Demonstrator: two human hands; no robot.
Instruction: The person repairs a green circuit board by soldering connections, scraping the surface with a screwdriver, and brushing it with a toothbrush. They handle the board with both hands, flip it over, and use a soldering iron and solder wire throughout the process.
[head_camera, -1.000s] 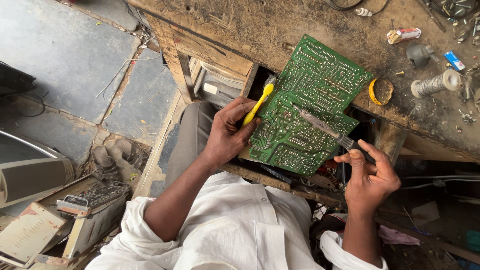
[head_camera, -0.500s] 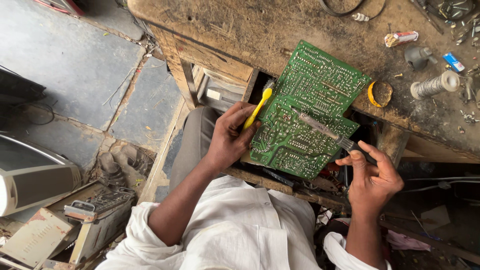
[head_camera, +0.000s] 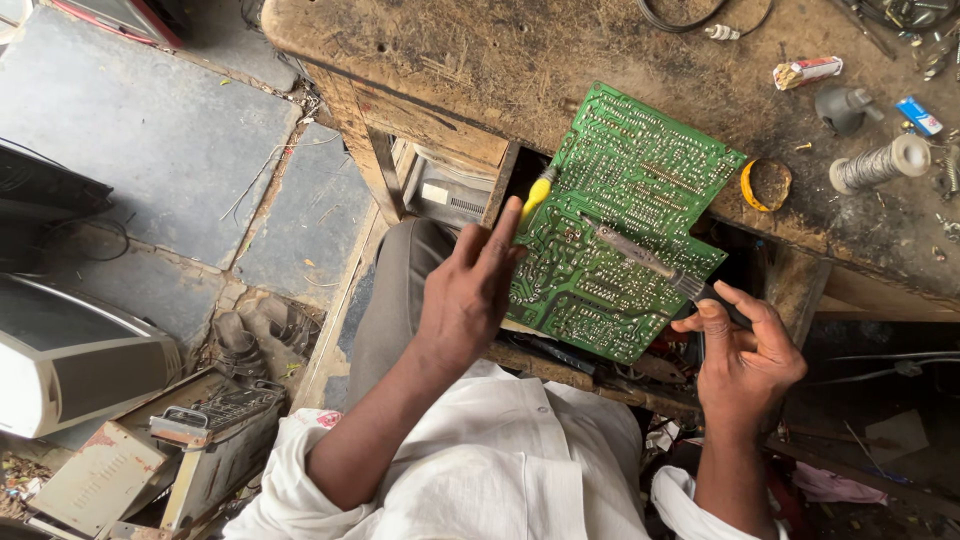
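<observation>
A green circuit board (head_camera: 640, 170) leans, solder side up, against the front edge of a worn wooden workbench (head_camera: 520, 60). My left hand (head_camera: 468, 295) holds the board's left edge, fingers stretched along it. A yellow-handled tool (head_camera: 537, 190) pokes out past the fingertips. My right hand (head_camera: 748, 352) grips the handle of a soldering iron (head_camera: 640, 255), whose metal shaft lies across the middle of the board with the tip pointing up-left. My lap and white shirt fill the bottom.
On the bench to the right lie a yellow tape ring (head_camera: 765, 185), a solder spool (head_camera: 880, 162) and a small tube (head_camera: 808, 70). Old grey equipment (head_camera: 70, 360), a metal chassis (head_camera: 215, 425) and a pair of shoes (head_camera: 250, 335) sit on the stone floor at left.
My left hand's fingers have straightened along the board's edge, where they were curled around the yellow tool. The soldering iron and my right hand have barely moved.
</observation>
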